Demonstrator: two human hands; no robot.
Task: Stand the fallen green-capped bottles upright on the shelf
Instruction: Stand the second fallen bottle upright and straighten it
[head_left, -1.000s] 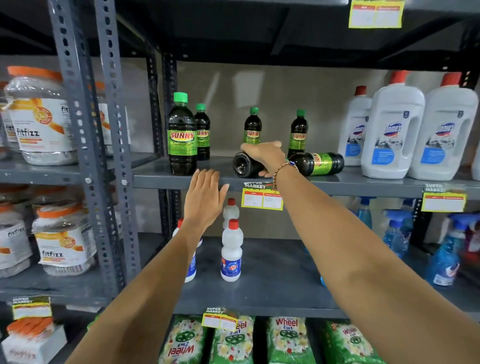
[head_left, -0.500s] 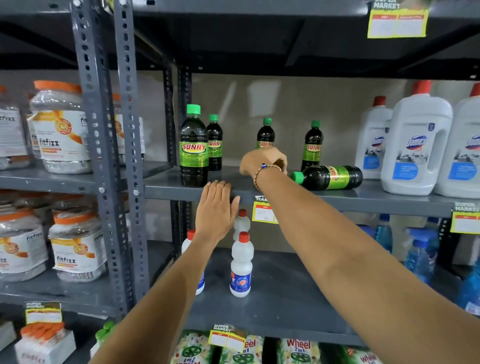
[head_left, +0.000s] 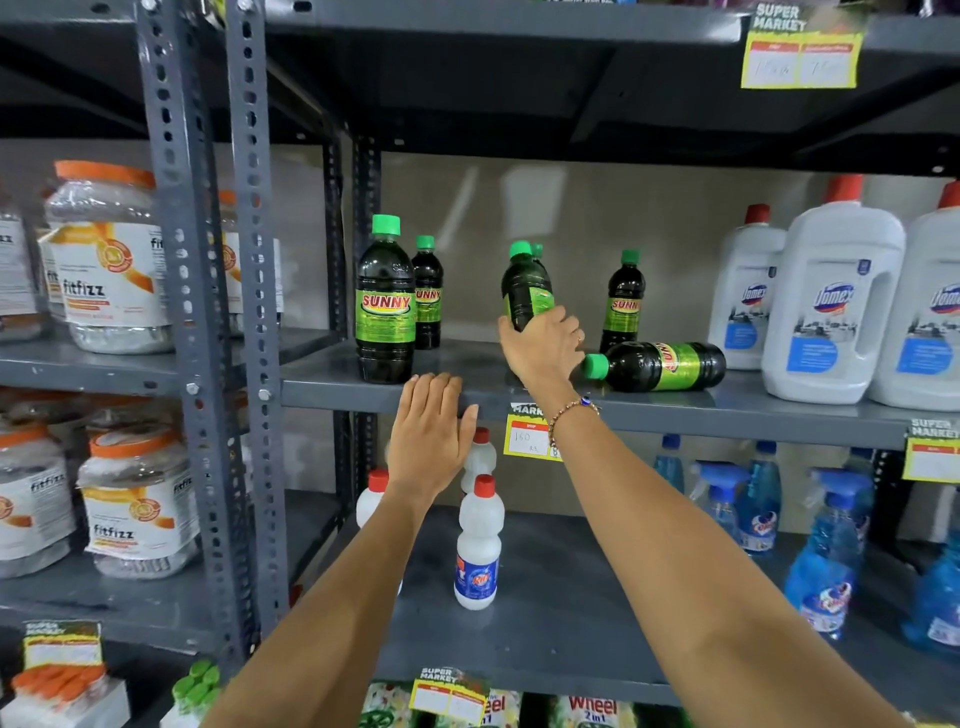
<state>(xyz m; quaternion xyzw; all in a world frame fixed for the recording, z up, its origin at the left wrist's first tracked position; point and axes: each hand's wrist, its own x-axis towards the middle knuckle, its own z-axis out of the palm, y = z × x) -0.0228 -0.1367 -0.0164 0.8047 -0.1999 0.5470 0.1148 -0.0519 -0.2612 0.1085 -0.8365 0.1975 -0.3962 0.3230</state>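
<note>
Bottle (head_left: 525, 288) now raised near-upright in right hand (head_left: 545, 348); grey shelf (head_left: 363, 389) beneath.

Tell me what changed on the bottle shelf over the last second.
The right hand tipped the bottle it grips from lying flat to nearly upright, cap up. The second fallen bottle still lies on its side; the left hand stays on the shelf edge.
</note>
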